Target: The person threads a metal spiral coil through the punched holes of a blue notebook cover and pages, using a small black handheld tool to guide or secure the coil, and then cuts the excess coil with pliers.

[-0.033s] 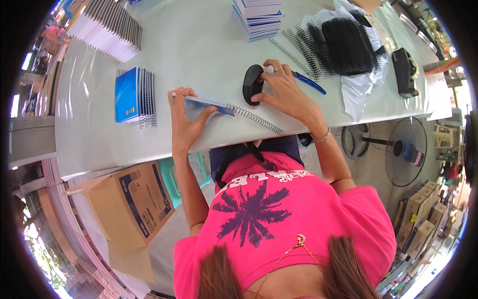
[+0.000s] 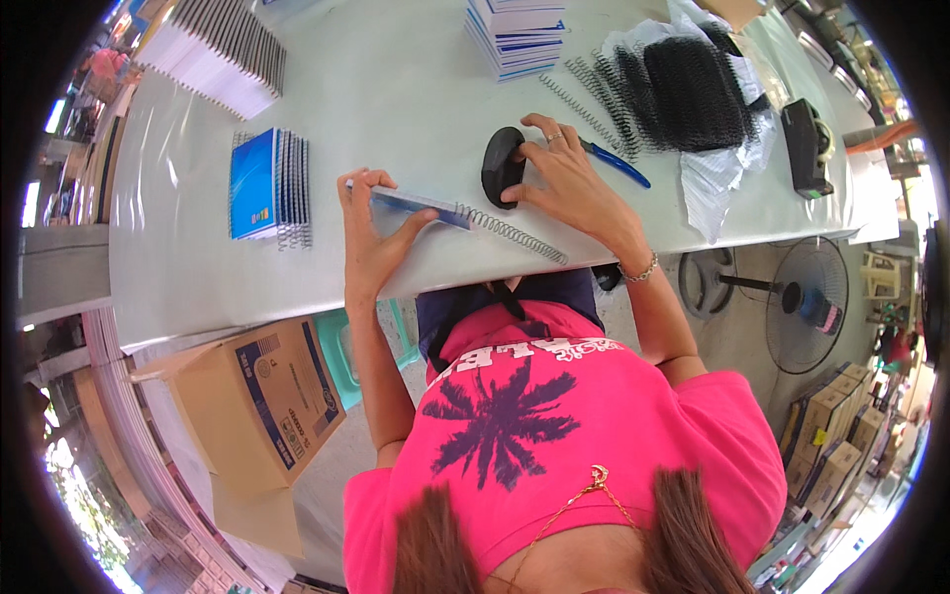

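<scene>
My left hand [image 2: 371, 233] pinches a thin blue-and-white notebook [image 2: 421, 205], held on edge above the table. A dark wire spiral coil [image 2: 510, 234] sticks out from the notebook's right end toward the table's near edge; how far it runs into the notebook is hard to see. My right hand [image 2: 569, 173] is closed round the side of a black oval object [image 2: 502, 168], thumb and fingers on its right edge. Just beyond this hand lies a blue-handled tool [image 2: 620, 165], its head partly hidden by the fingers.
Finished-looking blue spiral notebooks [image 2: 255, 186] stand at left, with a taller stack [image 2: 213, 59] behind. Unbound booklets [image 2: 515, 40] are piled at the back. Loose coils [image 2: 693, 94] lie on crumpled wrapping at right, beside a black tape dispenser [image 2: 807, 148]. A cardboard box [image 2: 252, 396] sits below left.
The view has shifted very slightly. Both hands keep their grips, and the notebook and coil stay nearly in place.
</scene>
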Tool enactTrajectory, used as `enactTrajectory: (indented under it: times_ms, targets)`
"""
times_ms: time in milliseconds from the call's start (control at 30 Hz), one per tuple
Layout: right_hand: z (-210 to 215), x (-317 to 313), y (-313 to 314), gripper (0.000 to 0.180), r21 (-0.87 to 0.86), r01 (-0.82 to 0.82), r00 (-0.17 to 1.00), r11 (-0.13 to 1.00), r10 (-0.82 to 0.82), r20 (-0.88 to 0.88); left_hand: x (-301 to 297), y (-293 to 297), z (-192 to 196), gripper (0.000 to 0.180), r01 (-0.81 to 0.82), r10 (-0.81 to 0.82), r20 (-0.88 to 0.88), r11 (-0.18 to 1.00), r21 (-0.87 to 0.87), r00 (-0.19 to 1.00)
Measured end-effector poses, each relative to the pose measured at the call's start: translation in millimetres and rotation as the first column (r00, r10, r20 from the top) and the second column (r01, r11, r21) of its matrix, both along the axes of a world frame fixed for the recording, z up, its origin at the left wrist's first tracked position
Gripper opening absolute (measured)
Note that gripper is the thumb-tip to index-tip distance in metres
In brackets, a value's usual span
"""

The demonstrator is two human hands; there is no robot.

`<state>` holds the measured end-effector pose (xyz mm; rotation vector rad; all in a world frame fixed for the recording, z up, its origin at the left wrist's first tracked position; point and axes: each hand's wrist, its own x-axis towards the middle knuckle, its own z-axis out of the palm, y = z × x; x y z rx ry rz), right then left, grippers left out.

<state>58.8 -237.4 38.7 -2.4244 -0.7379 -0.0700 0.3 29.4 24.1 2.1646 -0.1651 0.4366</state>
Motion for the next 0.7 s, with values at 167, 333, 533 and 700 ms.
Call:
enactTrajectory:
  times_ms: [167, 333, 533, 700]
  targets:
    - [4, 5, 10, 0.051, 0.175, -0.119, 0.962, 0.977, 0.157, -0.224, -2, -7, 3, 0.062, -0.035, 0.035, -0.034, 0.999, 0.000, 0.999]
    - [-13, 10, 20, 0.054, 0.166, -0.179, 0.971, 0.970, 0.201, -0.127, -5, -7, -1, 0.065, -0.029, 0.029, 0.012, 1.000, 0.001, 1.000]
    - [-5, 14, 15, 0.057, 0.568, -0.101, 0.830, 0.817, 0.384, -0.405, -4, -7, -7, 0.067, -0.055, 0.056, 0.008, 0.995, -0.082, 0.998]
    - [14, 11, -16, 0.060, 0.795, -0.068, 0.440, 0.603, 0.733, -0.519, -1, -12, -11, 0.071, -0.044, 0.044, 0.000, 0.994, -0.097, 0.999]
